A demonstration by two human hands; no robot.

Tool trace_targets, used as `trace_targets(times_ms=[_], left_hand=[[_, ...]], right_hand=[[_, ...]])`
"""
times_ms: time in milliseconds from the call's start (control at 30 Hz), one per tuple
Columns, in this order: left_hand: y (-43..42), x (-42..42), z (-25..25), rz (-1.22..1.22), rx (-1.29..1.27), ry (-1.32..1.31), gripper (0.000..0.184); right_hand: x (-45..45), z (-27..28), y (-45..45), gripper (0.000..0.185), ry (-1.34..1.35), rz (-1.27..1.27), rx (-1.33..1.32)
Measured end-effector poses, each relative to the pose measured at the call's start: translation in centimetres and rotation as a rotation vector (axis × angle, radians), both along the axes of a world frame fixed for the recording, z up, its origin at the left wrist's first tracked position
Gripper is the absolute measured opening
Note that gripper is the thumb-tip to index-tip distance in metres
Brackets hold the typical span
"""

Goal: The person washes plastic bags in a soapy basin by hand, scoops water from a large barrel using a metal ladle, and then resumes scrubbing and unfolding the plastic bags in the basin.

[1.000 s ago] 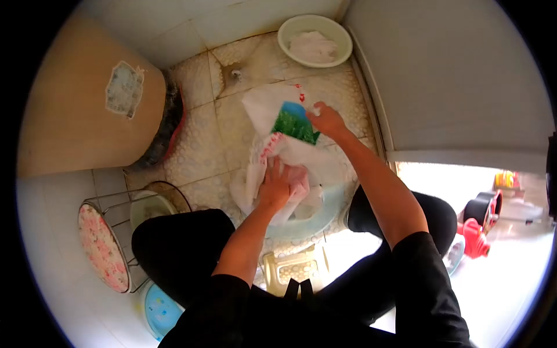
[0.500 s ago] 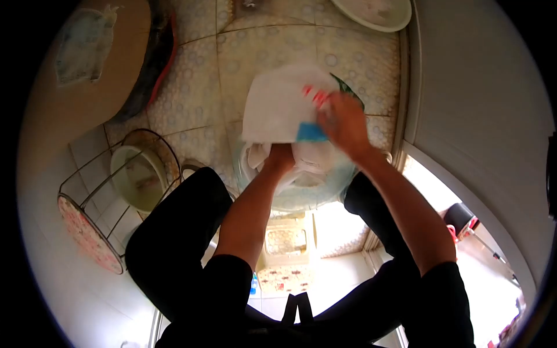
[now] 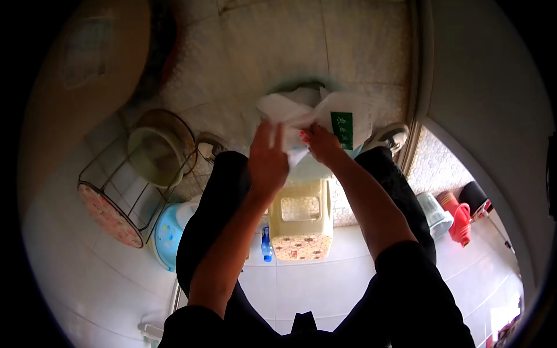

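Observation:
A white sack (image 3: 354, 119) with a green label and red print lies bunched and folded over a translucent pale tub (image 3: 313, 169) on the floor between my feet. My right hand (image 3: 324, 145) has its fingers curled on the sack's near part, at the red print. Just left of it, my left hand (image 3: 269, 159) is against the sack's left side, slightly blurred, with fingers stretched out and apart. Most of the tub and whatever is inside it are hidden under the sack and hands.
A cream stool (image 3: 301, 229) with a patterned seat lies near me, beside a blue bottle (image 3: 266, 243). At left are a wire-framed stool (image 3: 110, 214), a green basin (image 3: 154, 156) and a blue tub (image 3: 168, 238). Red buckets (image 3: 455, 217) stand at right.
The sack was spread out flatter before and is now folded, showing its green label. My left hand has come out from under it. My right hand has moved down and left.

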State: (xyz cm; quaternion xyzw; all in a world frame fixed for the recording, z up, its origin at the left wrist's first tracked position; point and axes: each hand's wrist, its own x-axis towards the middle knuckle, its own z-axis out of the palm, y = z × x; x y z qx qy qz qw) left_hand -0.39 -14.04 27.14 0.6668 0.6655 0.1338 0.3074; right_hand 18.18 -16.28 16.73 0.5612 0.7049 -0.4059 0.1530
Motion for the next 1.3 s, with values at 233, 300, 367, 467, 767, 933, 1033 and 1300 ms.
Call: trace_targets(times_ms=[233,300,367,467,767,933,1033,1300], left_hand=[[-1.1,2.1,-12.7,-0.508,-0.104,0.462,0.070],[-1.2,1.4,-15.0,-0.571,-0.164,0.517,0.072],[-1.2,1.0,-15.6,-0.604,-0.102,0.500,0.073],[-0.5,1.0,-15.3,-0.625,-0.242,0.473,0.074],[-1.2,1.4,-16.4,-0.503,-0.244,0.471,0.071],[-2.6,1.5,-18.1,-0.443,-0.056,0.408,0.070],[-3.1,1.7,-18.3,-0.430,-0.041,0.441,0.070],[-0.3,1.1,-12.9,-0.600,-0.287,0.490,0.062]], right_hand=[[-1.0,-8.4,-2.9,0.040,0.022,0.044,0.034],[-1.0,-8.8,-2.2,0.031,0.060,0.112,0.063],[-1.2,-9.1,-3.0,0.032,0.131,-0.025,0.029],[0.5,-2.6,-0.3,0.043,0.258,-0.107,-0.073],[6.2,-3.9,2.0,0.070,0.154,0.010,0.477],[5.1,-9.7,0.6,0.074,0.176,-0.074,0.615],[4.9,-10.6,-0.9,0.073,0.202,-0.068,0.613],[3.2,-3.2,2.6,0.066,-0.330,0.220,0.438]])
